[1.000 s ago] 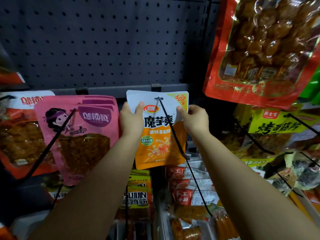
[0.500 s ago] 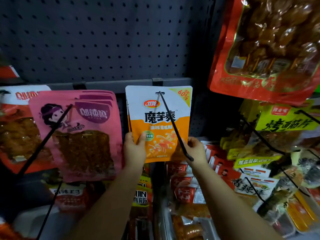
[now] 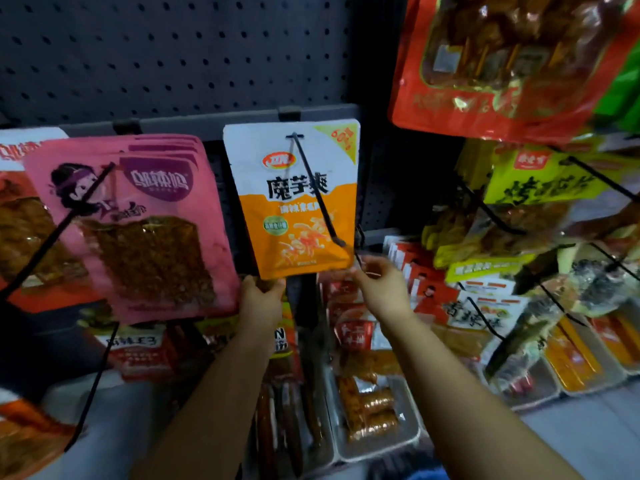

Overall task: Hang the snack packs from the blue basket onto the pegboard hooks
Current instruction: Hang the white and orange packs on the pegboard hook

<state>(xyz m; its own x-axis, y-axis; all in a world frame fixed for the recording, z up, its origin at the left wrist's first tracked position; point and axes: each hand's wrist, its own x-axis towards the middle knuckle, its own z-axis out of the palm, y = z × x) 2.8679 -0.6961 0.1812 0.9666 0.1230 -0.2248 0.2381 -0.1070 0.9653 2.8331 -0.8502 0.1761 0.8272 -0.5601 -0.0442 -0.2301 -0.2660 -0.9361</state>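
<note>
Far left: red-and-white snack packs (image 3: pixel 20 216) hang at the frame edge, partly covered by the next stack.

Left of centre: a stack of pink snack packs (image 3: pixel 138 230) with a cartoon figure and a clear window showing reddish-brown food hangs on a black hook (image 3: pixel 65 220) that juts toward the camera.

Behind: dark grey pegboard (image 3: pixel 173 53) with a grey crossbar (image 3: pixel 214 119) running below its holes.

Centre: the white-and-orange snack pack (image 3: pixel 298 202) hangs from its top hole on a black peg hook (image 3: pixel 315 188), just beside the pink stack and apart from it. It sits flat against the board, slightly tilted.

Left hand (image 3: pixel 261 299): below the pack's lower left corner, fingers curled up at the bottom edge; whether it pinches the pack or only touches it cannot be told.

Right hand (image 3: pixel 377 289): just beside the pack's lower right corner, fingers loosely curled and blurred, holding nothing visible.

Below the hands: trays (image 3: pixel 381 445) of sausages and wrapped snacks, and red-labelled small packs (image 3: pixel 349 334).

Right: yellow-green packs (image 3: pixel 540 181) and red-and-white packs (image 3: pixel 485 306) on further hooks; dark seaweed-like packs at the far right.

Upper right: a large red bag (image 3: pixel 491 74) with a clear window showing brown skewered pieces.
</note>
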